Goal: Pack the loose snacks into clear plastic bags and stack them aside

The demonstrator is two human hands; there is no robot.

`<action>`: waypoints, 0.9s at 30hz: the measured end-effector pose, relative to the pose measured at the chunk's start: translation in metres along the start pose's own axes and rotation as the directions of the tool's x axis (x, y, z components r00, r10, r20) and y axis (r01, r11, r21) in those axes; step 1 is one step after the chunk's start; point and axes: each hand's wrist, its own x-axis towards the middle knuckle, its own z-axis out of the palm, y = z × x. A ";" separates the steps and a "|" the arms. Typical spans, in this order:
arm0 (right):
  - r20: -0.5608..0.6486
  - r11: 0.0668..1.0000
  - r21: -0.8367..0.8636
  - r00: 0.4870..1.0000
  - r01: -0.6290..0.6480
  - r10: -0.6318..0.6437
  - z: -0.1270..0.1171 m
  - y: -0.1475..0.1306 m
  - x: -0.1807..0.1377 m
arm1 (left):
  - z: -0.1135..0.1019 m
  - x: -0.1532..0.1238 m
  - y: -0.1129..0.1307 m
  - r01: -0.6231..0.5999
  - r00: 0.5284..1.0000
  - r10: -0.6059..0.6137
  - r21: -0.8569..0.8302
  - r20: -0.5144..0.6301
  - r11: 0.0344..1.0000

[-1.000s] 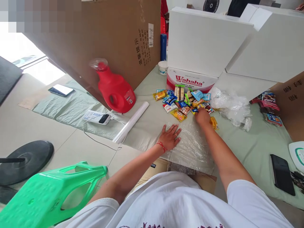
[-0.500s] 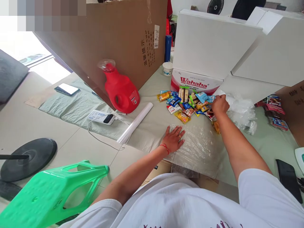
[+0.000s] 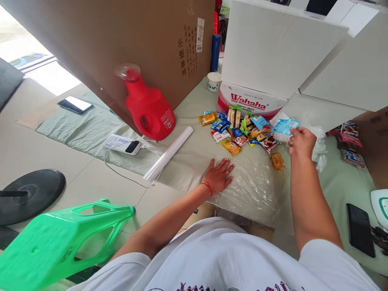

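Holding a light-blue snack packet (image 3: 285, 127) just right of the snack pile (image 3: 241, 140), the right hand (image 3: 303, 142) pinches the packet's right edge. The left hand (image 3: 218, 176) lies flat and released, palm down, on clear plastic film (image 3: 251, 188) nearside of the pile. The Wahaha carton (image 3: 251, 103) stands behind the pile; crumpled clear plastic (image 3: 321, 141) lies to its right.

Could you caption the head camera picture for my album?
Right hand holding a blue packet beside piled snacks, left hand flat on clear plastic.
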 end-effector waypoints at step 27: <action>-0.036 0.444 -0.896 0.999 -0.021 -0.026 -0.054 0.083 -0.097 | -0.004 0.001 0.002 0.021 1.000 -0.020 -0.049 0.012 0.999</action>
